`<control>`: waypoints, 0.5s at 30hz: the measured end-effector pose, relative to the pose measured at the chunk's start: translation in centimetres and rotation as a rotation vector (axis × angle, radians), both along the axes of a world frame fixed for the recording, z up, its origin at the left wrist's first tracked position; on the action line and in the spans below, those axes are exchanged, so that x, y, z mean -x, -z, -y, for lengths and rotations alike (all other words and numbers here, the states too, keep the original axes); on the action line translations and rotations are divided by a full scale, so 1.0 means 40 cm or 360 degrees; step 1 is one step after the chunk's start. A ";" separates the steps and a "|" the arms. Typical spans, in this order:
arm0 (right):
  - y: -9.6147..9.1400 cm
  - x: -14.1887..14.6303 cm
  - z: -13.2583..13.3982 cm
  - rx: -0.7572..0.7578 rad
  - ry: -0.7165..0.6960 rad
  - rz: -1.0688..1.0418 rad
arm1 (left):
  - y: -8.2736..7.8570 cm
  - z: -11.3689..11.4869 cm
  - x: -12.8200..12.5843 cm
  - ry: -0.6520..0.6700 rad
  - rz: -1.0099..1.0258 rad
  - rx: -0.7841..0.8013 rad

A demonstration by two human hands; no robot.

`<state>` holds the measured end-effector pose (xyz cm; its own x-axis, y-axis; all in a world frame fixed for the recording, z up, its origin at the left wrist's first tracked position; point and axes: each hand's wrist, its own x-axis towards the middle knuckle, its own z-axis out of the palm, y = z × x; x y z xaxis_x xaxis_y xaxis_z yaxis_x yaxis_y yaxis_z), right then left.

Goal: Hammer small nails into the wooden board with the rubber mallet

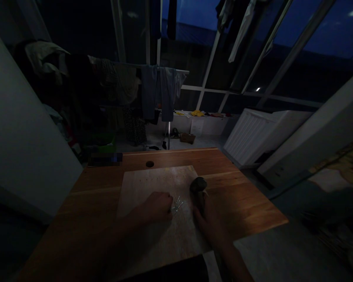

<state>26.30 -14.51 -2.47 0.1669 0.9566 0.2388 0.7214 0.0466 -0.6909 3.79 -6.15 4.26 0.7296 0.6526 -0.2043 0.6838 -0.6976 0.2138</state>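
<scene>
In the head view my right hand is wrapped round a hammer, its dark head lying over the right edge of a pale board. On the board, just left of it, is a small pile of shiny nails. My left hand rests on the board beside the pile, fingers curled closed; whatever may be between the fingertips is hidden. A row of small dots, perhaps holes or nail heads, runs along the board's far side.
Beneath the board is a wooden table with a round hole near its far edge. A dark flat object sits at the far left corner. Beyond stand a clothes rack with hanging trousers and a white ribbed washboard sink.
</scene>
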 end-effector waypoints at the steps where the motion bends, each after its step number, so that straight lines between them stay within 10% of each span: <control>1: 0.000 0.000 0.000 0.0006 -0.0005 -0.0002 | -0.002 -0.002 -0.002 0.0018 -0.0025 0.0011; 8: -0.006 0.003 0.002 0.0023 -0.0021 -0.0035 | -0.025 -0.025 0.010 0.0058 -0.0051 -0.0009; 15: -0.004 0.006 -0.002 0.0058 -0.0028 -0.0072 | 0.018 -0.169 -0.041 -0.0039 0.0375 -0.0012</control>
